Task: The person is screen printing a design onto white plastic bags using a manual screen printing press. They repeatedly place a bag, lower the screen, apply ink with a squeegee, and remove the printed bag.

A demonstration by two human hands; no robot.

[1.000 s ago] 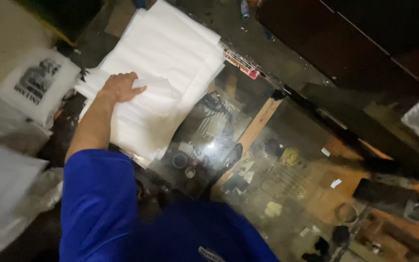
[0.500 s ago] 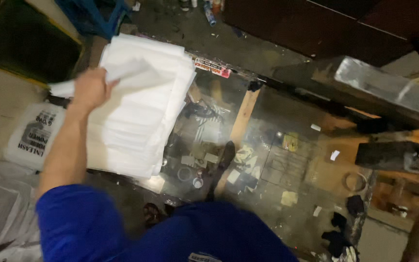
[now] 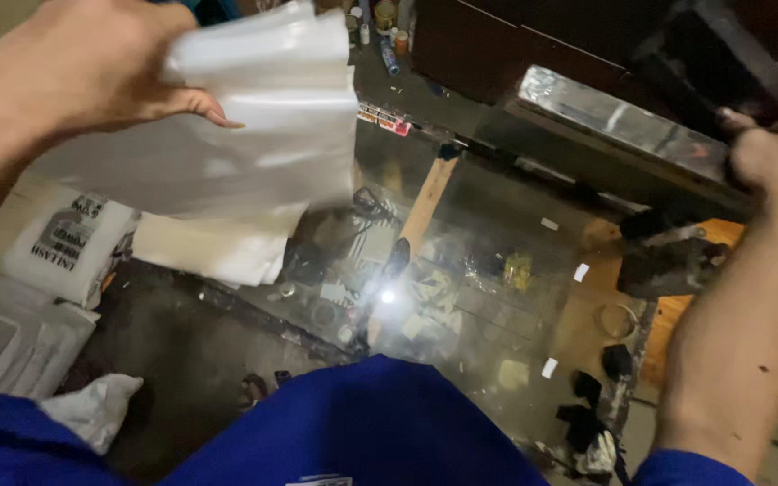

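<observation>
Overhead, thin glossy plastic sheet in left hand, limp, translucent.

Two hands, one plastic bag, one dark handle, perhaps one stack of sheets.

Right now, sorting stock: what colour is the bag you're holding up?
Translucent white plastic bag, head view.
</observation>
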